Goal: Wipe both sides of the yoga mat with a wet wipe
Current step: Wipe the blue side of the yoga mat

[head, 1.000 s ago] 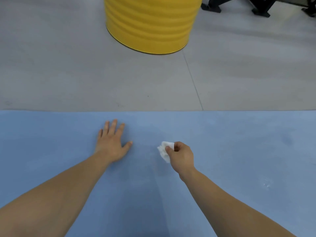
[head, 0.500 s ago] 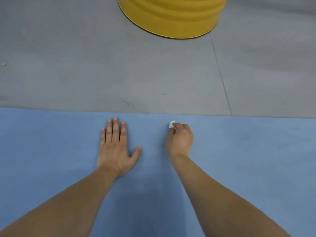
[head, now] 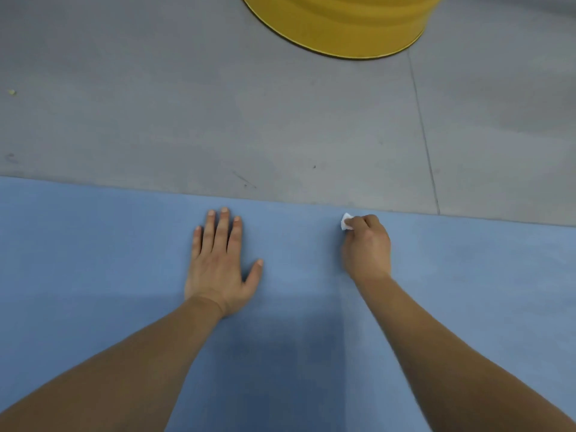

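So we're looking down at the grey floor (head: 156,104), which is filling the whole upper part of the view w/ a thin seam running down its right side. Next biggest, the blue yoga mat (head: 93,244) is lying flat across the lower part, its far edge running left to right just beyond our fingertips, and a darker shadow is falling on it between our forearms. At the top a yellow drum (head: 343,23) is standing on the floor, well apart from the mat, only its ribbed lower part showing. Our left hand (head: 218,263) is resting palm-down on the mat, fingers straight and close together, thumb spread to the side, holding nothing. Our right hand (head: 367,247) is sitting near the mat's far edge w/ fingers curled, gripping the wet wipe (head: 345,221) against the mat surface. Only a small white corner of the wipe is poking out past the knuckles on the thumb side; the rest is hidden under the hand. Smallest, a yellowish speck (head: 12,92) is lying on the floor at far left.
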`<state>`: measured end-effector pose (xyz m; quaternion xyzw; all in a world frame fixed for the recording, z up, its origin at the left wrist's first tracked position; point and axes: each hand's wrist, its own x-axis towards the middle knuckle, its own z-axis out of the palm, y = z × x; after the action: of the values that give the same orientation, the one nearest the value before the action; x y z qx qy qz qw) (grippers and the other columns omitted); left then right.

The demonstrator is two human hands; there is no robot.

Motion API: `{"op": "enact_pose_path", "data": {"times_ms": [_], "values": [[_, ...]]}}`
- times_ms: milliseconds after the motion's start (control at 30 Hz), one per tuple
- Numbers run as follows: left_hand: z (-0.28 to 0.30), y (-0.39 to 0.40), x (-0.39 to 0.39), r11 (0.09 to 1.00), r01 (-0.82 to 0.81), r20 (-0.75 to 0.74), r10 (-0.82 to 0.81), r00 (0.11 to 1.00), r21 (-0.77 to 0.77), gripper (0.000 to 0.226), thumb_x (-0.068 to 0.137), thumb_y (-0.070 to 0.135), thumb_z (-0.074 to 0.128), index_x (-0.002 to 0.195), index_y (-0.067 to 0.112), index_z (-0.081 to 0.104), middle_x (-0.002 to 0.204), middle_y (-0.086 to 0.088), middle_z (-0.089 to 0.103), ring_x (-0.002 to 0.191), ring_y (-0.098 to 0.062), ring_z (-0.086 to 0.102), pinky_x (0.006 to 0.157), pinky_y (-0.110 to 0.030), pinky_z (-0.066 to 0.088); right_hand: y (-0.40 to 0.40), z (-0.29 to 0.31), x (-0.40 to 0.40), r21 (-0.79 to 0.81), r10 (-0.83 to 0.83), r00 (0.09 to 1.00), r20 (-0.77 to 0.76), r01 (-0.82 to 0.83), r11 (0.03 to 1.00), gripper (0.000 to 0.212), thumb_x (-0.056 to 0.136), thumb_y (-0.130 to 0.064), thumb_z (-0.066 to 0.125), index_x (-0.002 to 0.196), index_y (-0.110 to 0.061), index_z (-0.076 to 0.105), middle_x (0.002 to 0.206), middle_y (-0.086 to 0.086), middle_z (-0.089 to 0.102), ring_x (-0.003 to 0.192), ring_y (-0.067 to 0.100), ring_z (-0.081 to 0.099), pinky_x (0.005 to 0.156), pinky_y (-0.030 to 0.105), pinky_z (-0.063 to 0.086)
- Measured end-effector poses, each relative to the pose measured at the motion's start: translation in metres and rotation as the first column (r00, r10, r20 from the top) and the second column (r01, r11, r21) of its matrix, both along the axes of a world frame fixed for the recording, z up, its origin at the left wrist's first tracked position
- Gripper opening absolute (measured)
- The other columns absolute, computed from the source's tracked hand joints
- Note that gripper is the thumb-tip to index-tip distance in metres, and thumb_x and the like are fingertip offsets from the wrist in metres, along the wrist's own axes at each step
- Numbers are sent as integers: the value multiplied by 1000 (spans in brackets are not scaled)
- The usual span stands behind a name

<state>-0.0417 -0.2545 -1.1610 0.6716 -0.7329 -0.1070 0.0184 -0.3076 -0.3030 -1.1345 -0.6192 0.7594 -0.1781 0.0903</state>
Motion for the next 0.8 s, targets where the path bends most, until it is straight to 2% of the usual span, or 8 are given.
{"op": "enact_pose_path", "data": {"times_ms": [67, 167, 333, 400, 467, 600, 700, 800], "values": [[1, 1, 1, 1000, 5, -9, -5, 1000, -8, 88, 90, 64, 33, 159, 9, 24, 169, -13, 6, 156, -31, -7, 125, -53, 6, -3, -2, 38, -18, -52, 994, 99, 54, 998, 28, 75, 6, 53, 94, -3, 72, 88, 19, 62, 76, 39, 61, 70, 37, 49], [0, 2, 3, 1000, 13, -37, -14, 999, -21, 85, 90, 63, 36, 156, 11, 31, 168, -12, 12, 156, -30, -3, 125, -51, 4, -12, -7, 112, -54, 158, 969, 190, -150, 987, 26, 71, 5, 57, 91, -5, 71, 84, 17, 63, 76, 36, 61, 70, 36, 49], [0, 2, 5, 999, 12, -67, -16, 998, -51, 82, 86, 62, 40, 150, 10, 40, 165, -12, 22, 155, -32, 9, 125, -52, 9, -21, -4, 97, 15, 434, 897, 80, -436, 900, 25, 69, 8, 63, 89, -6, 70, 82, 15, 59, 76, 35, 58, 67, 34, 47], [0, 3, 5, 997, 16, -77, -22, 997, -77, 82, 85, 60, 41, 148, 9, 43, 163, -13, 26, 154, -35, 13, 124, -54, 12, -16, -4, 30, 60, 303, 953, 7, -303, 951, 16, 77, 2, 60, 90, -4, 69, 88, 15, 60, 82, 34, 59, 70, 33, 44], [0, 2, 5, 996, 21, -70, -27, 997, -85, 82, 85, 60, 41, 148, 8, 44, 162, -14, 27, 153, -36, 14, 123, -55, 13, -5, 0, -51, 18, 41, 998, -52, -40, 999, 18, 81, -4, 55, 89, -1, 71, 90, 18, 63, 82, 37, 61, 71, 34, 45], [-2, 2, 4, 996, 26, -48, -30, 998, -85, 83, 85, 60, 39, 149, 8, 43, 163, -14, 26, 154, -36, 13, 124, -55, 11, 7, 8, -104, 51, -287, 957, -36, 288, 956, 25, 83, 3, 49, 97, -1, 69, 102, 19, 62, 90, 40, 60, 76, 35, 42], [-2, 2, 4, 995, 44, -38, -47, 998, -86, 84, 85, 60, 38, 150, 8, 40, 165, -11, 24, 154, -35, 10, 124, -54, 9, -5, -3, -31, -16, -223, 965, 140, 227, 974, 23, 77, 2, 54, 89, -3, 73, 90, 17, 67, 84, 36, 64, 75, 25, 39], [-2, 1, 4, 995, 51, -51, -55, 997, -86, 84, 85, 61, 38, 151, 9, 40, 165, -10, 25, 154, -35, 10, 124, -55, 9, -8, -9, 57, -3, 29, 961, 274, -29, 1000, 19, 76, 2, 58, 86, -3, 72, 83, 12, 66, 81, 33, 62, 73, 23, 43]]}}
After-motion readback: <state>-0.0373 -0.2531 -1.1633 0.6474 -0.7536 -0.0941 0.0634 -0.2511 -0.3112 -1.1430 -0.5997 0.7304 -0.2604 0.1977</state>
